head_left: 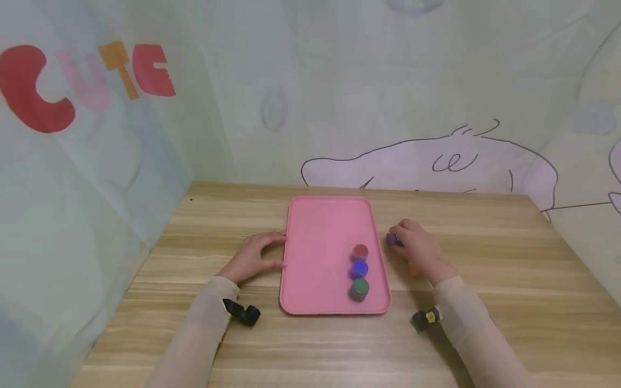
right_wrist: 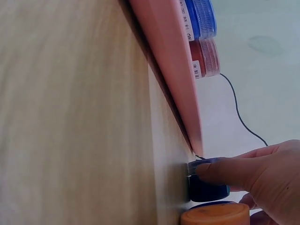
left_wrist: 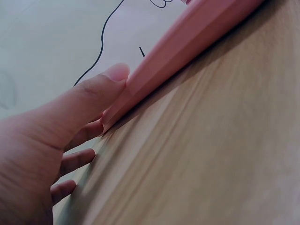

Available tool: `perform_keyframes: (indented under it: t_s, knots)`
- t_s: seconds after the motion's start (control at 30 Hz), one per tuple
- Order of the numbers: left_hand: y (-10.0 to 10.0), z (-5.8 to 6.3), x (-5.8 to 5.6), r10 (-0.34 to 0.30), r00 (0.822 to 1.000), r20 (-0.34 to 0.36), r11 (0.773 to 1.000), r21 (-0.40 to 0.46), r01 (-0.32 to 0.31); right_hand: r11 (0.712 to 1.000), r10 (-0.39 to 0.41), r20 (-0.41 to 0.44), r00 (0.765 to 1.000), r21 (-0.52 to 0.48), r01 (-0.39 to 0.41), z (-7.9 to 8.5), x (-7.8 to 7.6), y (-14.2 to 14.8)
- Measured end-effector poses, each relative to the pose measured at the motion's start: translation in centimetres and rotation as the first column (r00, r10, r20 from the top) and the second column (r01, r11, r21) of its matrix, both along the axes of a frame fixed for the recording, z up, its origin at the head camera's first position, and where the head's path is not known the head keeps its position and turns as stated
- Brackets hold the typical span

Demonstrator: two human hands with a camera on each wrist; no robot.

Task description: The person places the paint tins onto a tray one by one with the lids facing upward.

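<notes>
A pink tray lies on the wooden table. My left hand is at its left edge, thumb and index fingertip touching the rim; the other fingers spread loosely beside it. To the right of the tray, my right hand pinches a small dark purple-blue paint jar, thumb against its lid and the far fingers partly hidden. An orange-topped jar stands close by it, mostly under the hand in the head view. Red, blue and green jars stand in a row on the tray's right side.
The wooden table reaches back to a printed cloth backdrop, which also hangs along the left side. Black wrist cameras sit on both sleeves, low over the tabletop.
</notes>
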State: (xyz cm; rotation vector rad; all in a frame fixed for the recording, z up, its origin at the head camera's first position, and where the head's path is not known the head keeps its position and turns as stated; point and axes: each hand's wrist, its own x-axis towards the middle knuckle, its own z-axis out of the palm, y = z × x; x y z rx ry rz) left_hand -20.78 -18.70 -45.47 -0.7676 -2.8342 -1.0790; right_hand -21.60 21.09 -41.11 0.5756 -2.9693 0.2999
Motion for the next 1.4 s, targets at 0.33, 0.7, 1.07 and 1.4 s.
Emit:
perform_keyframes:
  t_s: [0.33, 0.7, 1.07, 1.4]
  knots:
    - [0.0, -0.3, 0.1, 0.010, 1.000, 0.029, 1.000, 0.009, -0.010, 0.997, 0.040, -0.024, 0.999, 0.065, -0.039, -0.1, -0.4, -0.2]
    - [0.1, -0.2, 0.4, 0.000, 1.000, 0.008, 1.000, 0.003, 0.000, 0.996, 0.017, -0.042, 0.999, 0.091, -0.013, 0.0, -0.4, -0.2]
    - [0.1, 0.0, 0.3, -0.005, 1.000, -0.001, 1.000, -0.002, 0.005, 0.998, -0.055, 0.033, 0.998, -0.042, 0.056, 0.7, -0.3, -1.0]
    - [0.1, 0.2, 0.2, 0.001, 1.000, -0.002, 1.000, -0.004, -0.001, 0.979, -0.045, 0.097, 0.994, -0.194, 0.063, 1.2, -0.5, -2.1]
